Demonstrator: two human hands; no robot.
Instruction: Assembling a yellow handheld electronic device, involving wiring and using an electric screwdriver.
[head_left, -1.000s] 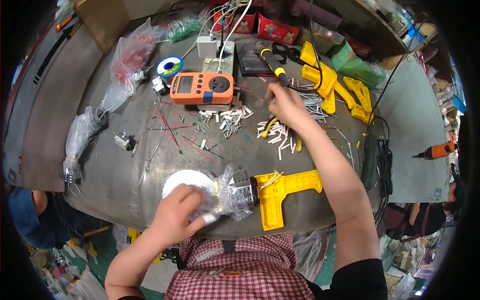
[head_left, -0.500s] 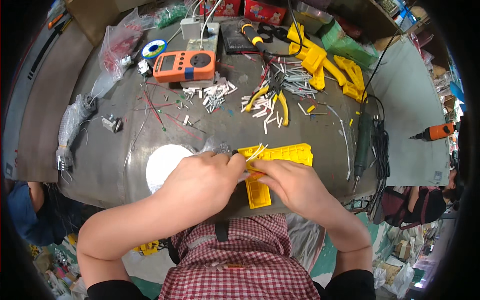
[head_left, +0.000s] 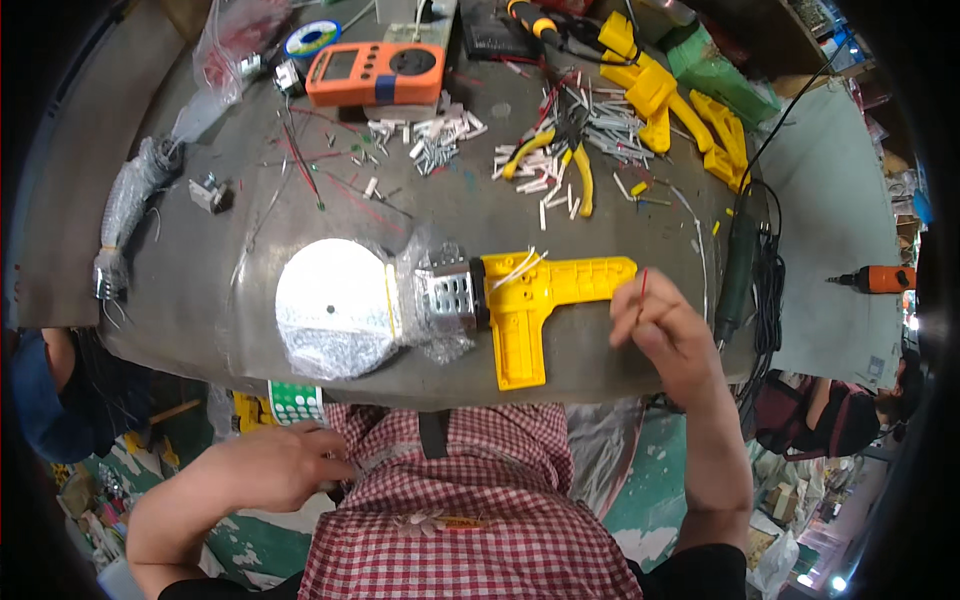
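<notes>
A yellow plastic handle shell lies on the bench, its ribbed inside facing up, with thin white wires across its corner. Joined to its left side is a perforated metal cylinder, followed by a round disc in clear wrap. Just off the shell's right tip, my right hand is closed, a short thin red wire sticking up from its fingers. Below the bench's front edge, my left hand has curled fingers; what they hold, if anything, is hidden. Beside it hangs a green sheet with white dots.
Farther back are an orange multimeter, yellow-handled pliers, loose screws and white sleeves, and more yellow shells. A green electric screwdriver with its cord lies at the right edge. Bubble-wrapped parts lie left.
Both hands have left the yellow shell. My left hand went down and left below the bench edge; my right moved right with the red wire. The view has shifted, and the wrapped disc is now uncovered.
</notes>
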